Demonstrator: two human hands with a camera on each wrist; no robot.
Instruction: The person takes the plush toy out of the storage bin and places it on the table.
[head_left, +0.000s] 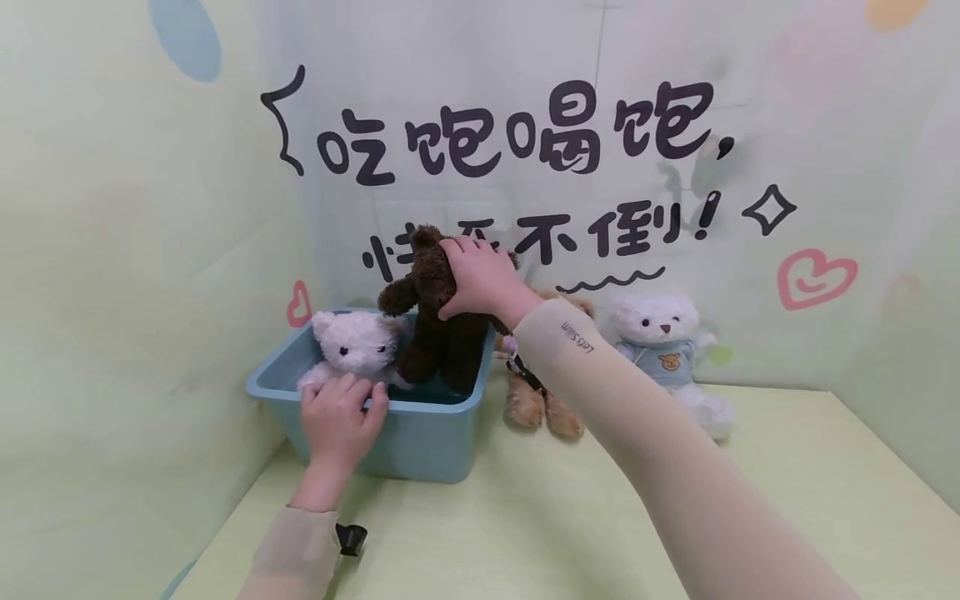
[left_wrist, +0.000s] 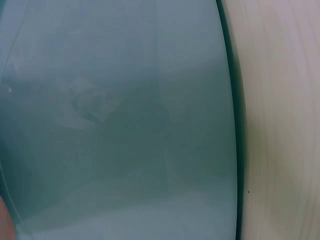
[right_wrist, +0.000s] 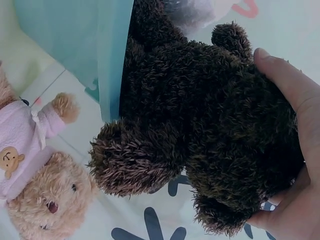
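Observation:
A blue plastic tub point(head_left: 427, 442) stands at the left of the table; its smooth wall point(left_wrist: 125, 125) fills most of the left wrist view. My left hand point(head_left: 341, 412) grips the tub's front rim, fingers curled over it. With my right hand point(head_left: 480, 279) I hold a dark brown teddy bear point(head_left: 433, 287) by its head, thumb and fingers spread round the plush. The bear is upright, its legs down inside the tub. In the right wrist view its furry body point(right_wrist: 170, 95) overlaps the tub's edge. A white teddy bear point(head_left: 352, 342) sits in the tub's left half.
Just right of the tub sits a tan teddy bear point(head_left: 525, 408), partly behind my right sleeve; its pink top point(right_wrist: 30, 132) shows in the right wrist view. Farther right is a white teddy bear in a blue hoodie point(head_left: 667, 367). A printed curtain point(head_left: 465, 50) hangs behind.

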